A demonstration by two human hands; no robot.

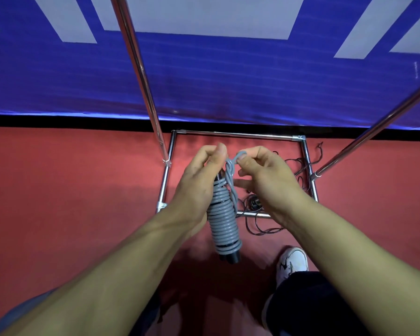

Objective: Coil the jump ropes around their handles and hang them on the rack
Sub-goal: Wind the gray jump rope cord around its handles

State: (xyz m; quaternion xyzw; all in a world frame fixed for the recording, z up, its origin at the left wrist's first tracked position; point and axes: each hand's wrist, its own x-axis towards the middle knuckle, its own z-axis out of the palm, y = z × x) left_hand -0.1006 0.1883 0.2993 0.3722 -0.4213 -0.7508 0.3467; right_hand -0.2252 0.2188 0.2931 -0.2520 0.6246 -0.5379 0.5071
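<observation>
Rope (222, 214) sat between your hands, its grey cord wound in tight turns down the paired black handles (229, 257), whose ends stuck out below the last turn. Your left hand (199, 180) curled around the upper part of the bundle, thumb pressed near the top, and the coil ran down from under your palm. Your right hand (264, 173) pinched the free loop (238, 156) of cord between thumb and forefinger, just beside your left thumb, while the other right fingers hung loosely curled and held nothing. Beyond your fingertips lay the rack (238, 135), its chrome base frame on the red floor with two uprights rising either side, and a thin black cord (298, 170) sprawled on the floor past your right knuckles. Judging by the look, the rope was light, and the cord springy and rather slick, so the turns would likely loosen if you eased your grip before the end was tucked. You would do best to keep hold around the wound section, not the bare handle ends, and to use the loop as the part to hang. The wrapping looked nearly done; hanging was not yet done.
</observation>
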